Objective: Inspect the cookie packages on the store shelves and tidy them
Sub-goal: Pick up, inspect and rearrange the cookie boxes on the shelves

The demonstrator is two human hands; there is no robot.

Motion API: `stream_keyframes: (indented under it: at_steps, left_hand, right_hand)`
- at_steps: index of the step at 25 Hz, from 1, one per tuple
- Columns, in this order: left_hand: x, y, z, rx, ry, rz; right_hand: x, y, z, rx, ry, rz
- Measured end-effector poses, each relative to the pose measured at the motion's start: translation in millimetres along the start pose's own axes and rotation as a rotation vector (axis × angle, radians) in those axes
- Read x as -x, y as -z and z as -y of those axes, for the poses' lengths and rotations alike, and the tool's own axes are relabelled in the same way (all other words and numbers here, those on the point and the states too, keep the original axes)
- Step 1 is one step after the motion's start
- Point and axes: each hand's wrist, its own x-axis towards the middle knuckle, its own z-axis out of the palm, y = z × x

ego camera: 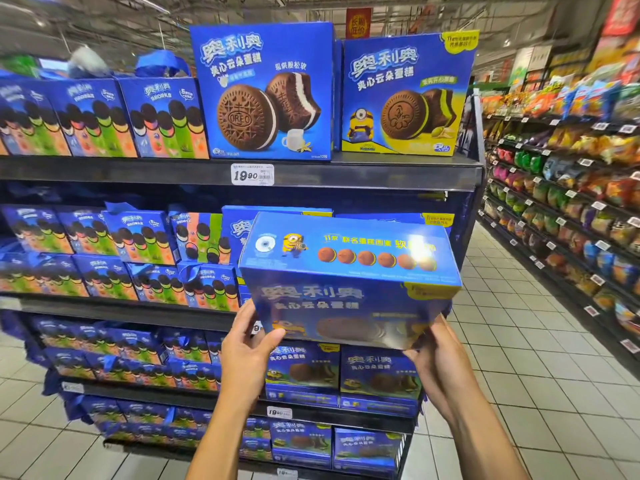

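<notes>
Blue cookie box (pixel 349 282) gripped by left hand (pixel 247 344), right hand (pixel 434 355)

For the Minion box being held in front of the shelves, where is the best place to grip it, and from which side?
Grip the Minion box at its two short ends, low down, coming from below and the sides as the left hand and right hand do. It is wide, flat-faced and tilted top toward the camera, probably too broad for one hand.

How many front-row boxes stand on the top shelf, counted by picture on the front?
Boxes with rows of colourful cookies: 3
Box with a white-cream cookie: 1
Box with a yellow cartoon figure: 1
Total: 5
</notes>
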Motion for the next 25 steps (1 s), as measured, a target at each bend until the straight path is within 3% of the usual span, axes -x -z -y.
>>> stream_keyframes:
  at_steps: [4,13,25]
  left_hand:
    - [5,-4,-9,0.033,0.019,-0.070]
    - [10,5,-8,-0.014,-0.028,-0.041]
    - [12,8,-11,0.110,0.064,0.029]
  right_hand:
    - [-2,0,-8,-0.057,0.074,-0.015]
    - [0,2,-18,-0.105,0.074,0.022]
    - [5,-9,-14,-0.083,0.020,-0.002]
